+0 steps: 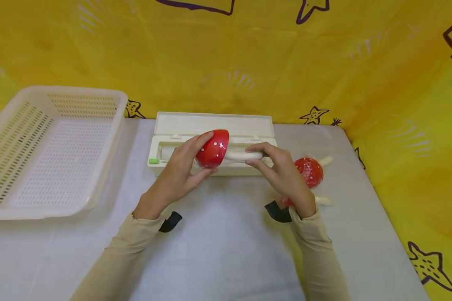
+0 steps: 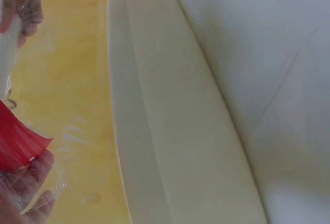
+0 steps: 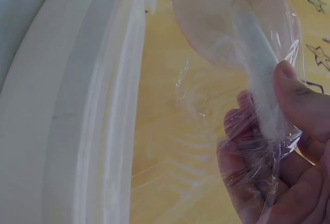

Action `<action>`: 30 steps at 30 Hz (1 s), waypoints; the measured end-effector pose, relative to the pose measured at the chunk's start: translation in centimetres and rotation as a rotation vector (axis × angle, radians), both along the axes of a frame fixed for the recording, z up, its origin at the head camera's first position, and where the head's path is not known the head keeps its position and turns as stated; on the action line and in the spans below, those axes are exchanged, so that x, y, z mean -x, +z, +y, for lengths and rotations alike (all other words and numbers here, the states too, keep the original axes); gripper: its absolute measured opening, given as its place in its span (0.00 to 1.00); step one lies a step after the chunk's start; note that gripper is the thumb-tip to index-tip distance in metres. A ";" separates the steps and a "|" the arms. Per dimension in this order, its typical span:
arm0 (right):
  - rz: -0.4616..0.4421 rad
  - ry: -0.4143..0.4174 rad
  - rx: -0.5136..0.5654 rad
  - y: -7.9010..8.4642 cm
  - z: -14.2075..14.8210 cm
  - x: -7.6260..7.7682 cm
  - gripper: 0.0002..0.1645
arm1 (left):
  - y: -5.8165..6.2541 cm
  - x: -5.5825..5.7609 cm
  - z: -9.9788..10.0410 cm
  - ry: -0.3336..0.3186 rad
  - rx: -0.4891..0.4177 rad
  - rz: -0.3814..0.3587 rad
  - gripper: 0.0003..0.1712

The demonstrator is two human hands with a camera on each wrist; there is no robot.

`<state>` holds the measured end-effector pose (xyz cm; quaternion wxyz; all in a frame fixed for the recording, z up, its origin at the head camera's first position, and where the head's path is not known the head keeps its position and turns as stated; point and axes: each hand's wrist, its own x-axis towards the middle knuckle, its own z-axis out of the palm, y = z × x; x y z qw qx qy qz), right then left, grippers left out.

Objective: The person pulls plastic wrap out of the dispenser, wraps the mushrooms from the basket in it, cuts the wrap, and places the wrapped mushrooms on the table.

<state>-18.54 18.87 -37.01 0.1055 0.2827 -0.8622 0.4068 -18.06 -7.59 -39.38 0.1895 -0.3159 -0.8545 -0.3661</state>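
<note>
A toy mushroom (image 1: 215, 147) with a white-dotted red cap and a white stem is held sideways above an open cling film dispenser (image 1: 211, 169). My left hand (image 1: 181, 165) grips the cap, fingers over its top and thumb underneath. The stem's end is pinched between thumb and fingers of my right hand (image 1: 276, 167). Clear cling film (image 3: 258, 167) wraps the stem and bunches round the right fingers in the right wrist view. More film shows over the left fingers (image 2: 33, 175) in the left wrist view. Inside the dispenser a pale roll (image 1: 167, 152) is partly hidden by my hands.
Right of the dispenser lies a film-wrapped red mushroom (image 1: 309, 172); another mushroom stem (image 1: 323, 200) pokes out behind my right wrist. A white plastic basket (image 1: 92, 184) stands at the left. The dispenser's lid (image 1: 214, 124) is raised, near the yellow patterned cloth (image 1: 226, 62) at the back.
</note>
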 end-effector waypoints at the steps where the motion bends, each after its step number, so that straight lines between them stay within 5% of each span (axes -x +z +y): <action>1: -0.006 -0.003 0.010 0.1 0.0 0.1 0.19 | 0.2 0.2 0.0 -0.002 0.001 0.005 0.49; 9: -0.028 -0.003 0.108 0.4 -0.2 0.6 0.17 | 1.1 0.5 0.1 0.008 0.016 0.023 0.49; 30: 0.062 -0.025 0.150 1.5 -0.4 -0.6 0.20 | 2.9 -0.9 0.2 0.067 0.032 0.094 0.51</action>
